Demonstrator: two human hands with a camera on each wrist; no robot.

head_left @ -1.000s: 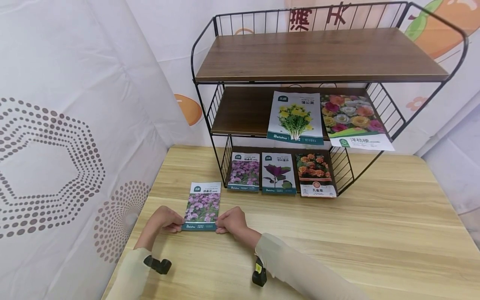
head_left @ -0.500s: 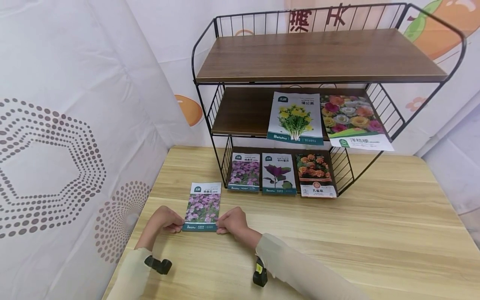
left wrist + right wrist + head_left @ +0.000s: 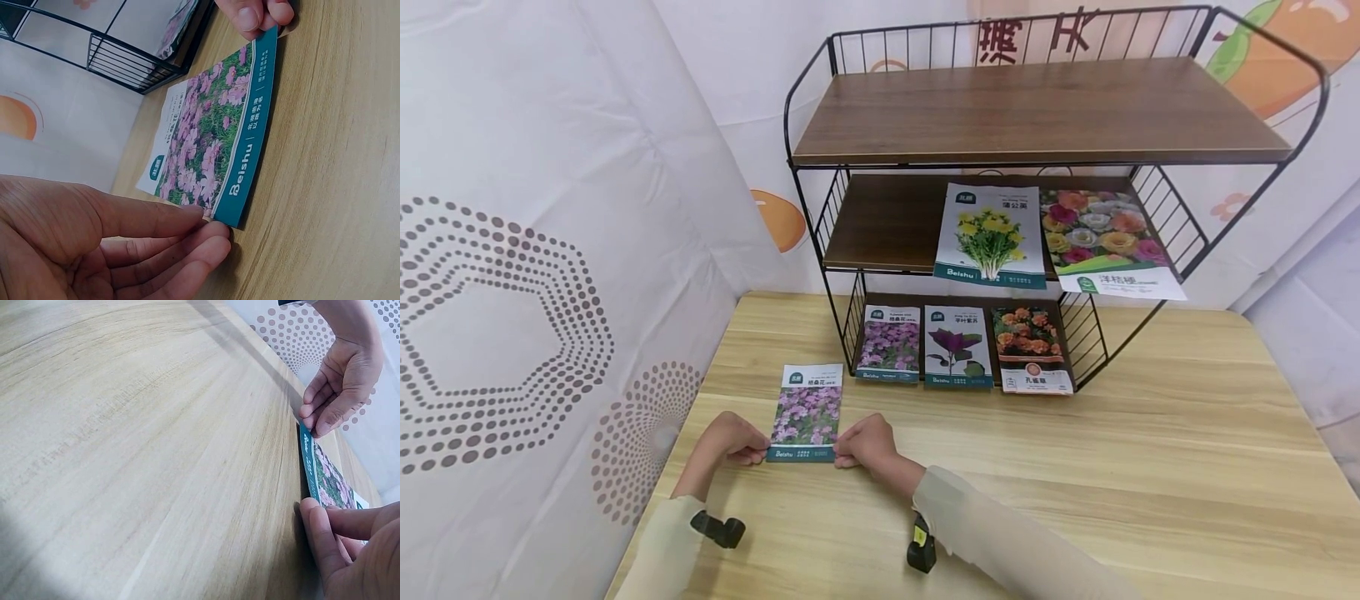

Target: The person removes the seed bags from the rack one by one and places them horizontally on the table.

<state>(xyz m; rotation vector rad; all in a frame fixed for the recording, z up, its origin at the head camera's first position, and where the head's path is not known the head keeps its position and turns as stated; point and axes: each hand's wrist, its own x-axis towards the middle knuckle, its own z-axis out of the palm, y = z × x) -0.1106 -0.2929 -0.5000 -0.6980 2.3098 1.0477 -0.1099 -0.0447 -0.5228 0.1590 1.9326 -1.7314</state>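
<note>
The flower packet (image 3: pixel 806 412) is at the front left of the rack (image 3: pixel 1037 112), its long axis pointing forward. The left hand (image 3: pixel 736 438) and the right hand (image 3: pixel 868 442), nearer the rack, pinch its near corners.

The bare left hand (image 3: pixel 94 228) is pinching one corner of a teal-edged, pink-flowered rectangular packet (image 3: pixel 209 134), the bare right hand (image 3: pixel 252 15) another; pale wood-grain tabletop (image 3: pixel 331 162) is lying beneath.

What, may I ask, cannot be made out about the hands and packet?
Flower packet, all views: underside hidden beneath its front.
Pale top band, head view: fine print too small.
Left hand, left wrist view: left edge cuts it off.
Right hand, right wrist view: right edge cuts it off.
</note>
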